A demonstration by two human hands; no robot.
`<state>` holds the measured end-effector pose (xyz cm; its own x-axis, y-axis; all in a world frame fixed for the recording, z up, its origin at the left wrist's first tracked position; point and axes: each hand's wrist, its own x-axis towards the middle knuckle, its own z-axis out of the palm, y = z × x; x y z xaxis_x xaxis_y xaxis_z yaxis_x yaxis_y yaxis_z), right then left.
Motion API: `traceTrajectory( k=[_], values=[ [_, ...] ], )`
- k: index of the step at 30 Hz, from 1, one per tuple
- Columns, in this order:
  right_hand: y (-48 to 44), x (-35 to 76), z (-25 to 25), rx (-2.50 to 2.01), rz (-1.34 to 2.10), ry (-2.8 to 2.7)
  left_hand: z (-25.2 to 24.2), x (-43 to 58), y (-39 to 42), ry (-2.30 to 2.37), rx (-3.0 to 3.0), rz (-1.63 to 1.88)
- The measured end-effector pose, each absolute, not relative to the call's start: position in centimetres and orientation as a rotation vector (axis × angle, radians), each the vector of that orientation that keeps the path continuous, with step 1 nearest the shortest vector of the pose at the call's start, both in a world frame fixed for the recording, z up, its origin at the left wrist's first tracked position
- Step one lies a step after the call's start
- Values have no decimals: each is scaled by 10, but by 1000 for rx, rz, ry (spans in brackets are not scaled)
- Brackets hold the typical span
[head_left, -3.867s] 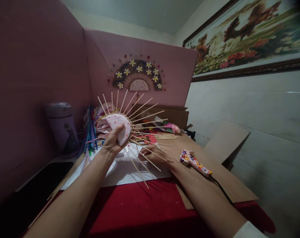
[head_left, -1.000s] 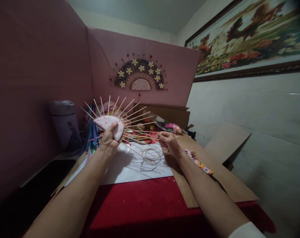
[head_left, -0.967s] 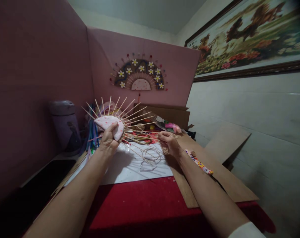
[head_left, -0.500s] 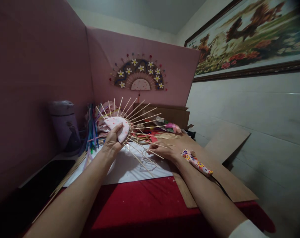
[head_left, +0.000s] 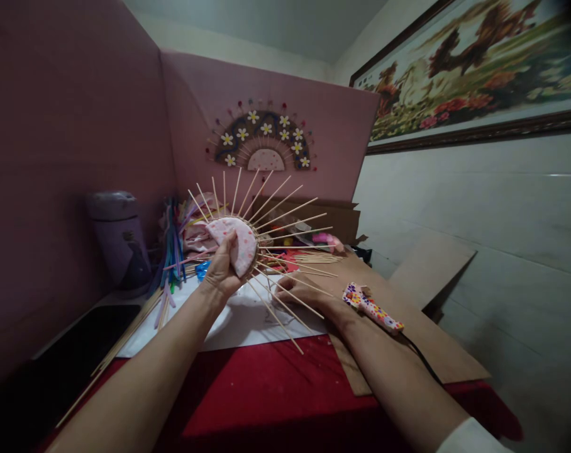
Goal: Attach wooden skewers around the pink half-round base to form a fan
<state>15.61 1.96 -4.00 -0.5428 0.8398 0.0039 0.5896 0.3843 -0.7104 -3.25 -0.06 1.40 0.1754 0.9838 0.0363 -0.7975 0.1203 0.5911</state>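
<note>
My left hand (head_left: pixel 223 267) grips a pale, red-spotted half-round piece (head_left: pixel 244 246), its thumb across the front. Thin wooden sticks (head_left: pixel 292 223) fan out from the curved edge of that piece, up and to the right. Behind the lower sticks, my right hand (head_left: pixel 297 290) is low over the white sheet (head_left: pixel 238 327), its fingers bent together. Sticks cross in front of it and its fingertips are unclear, so what they hold, if anything, cannot be made out. Thin clear bits lie on the sheet beside it.
A flower-patterned glue gun (head_left: pixel 373 309) lies on brown cardboard (head_left: pixel 436 340) at right. Coloured strips (head_left: pixel 173 242) and a lilac flask (head_left: pixel 120 242) stand at left. A finished flowered fan (head_left: pixel 266 135) hangs on the pink panel. Loose sticks (head_left: pixel 318 258) lie behind the right hand.
My left hand has shifted slightly right with the half-round piece, and the fan of sticks has moved right with it. My right hand has moved slightly left behind the sticks.
</note>
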Motion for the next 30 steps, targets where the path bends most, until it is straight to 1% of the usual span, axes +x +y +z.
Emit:
traceTrajectory(
  k=[3, 9, 13, 20, 30],
  values=[
    [13, 153, -32, -1272, 820, -2353, 13, -31, -1, 402, 586, 1309],
    [18, 150, -42, -1252, 894, -2288, 12, -27, -3, 452, 668, 1299],
    [21, 151, -47, -1258, 799, -2309, 13, -25, -5, 490, 687, 1318],
    [15, 149, -36, -1231, 708, -2374, 11, -24, -3, 465, 695, 1374],
    [26, 151, -51, -1227, 647, -2348, 11, -27, -1, 409, 712, 1370]
  ],
)
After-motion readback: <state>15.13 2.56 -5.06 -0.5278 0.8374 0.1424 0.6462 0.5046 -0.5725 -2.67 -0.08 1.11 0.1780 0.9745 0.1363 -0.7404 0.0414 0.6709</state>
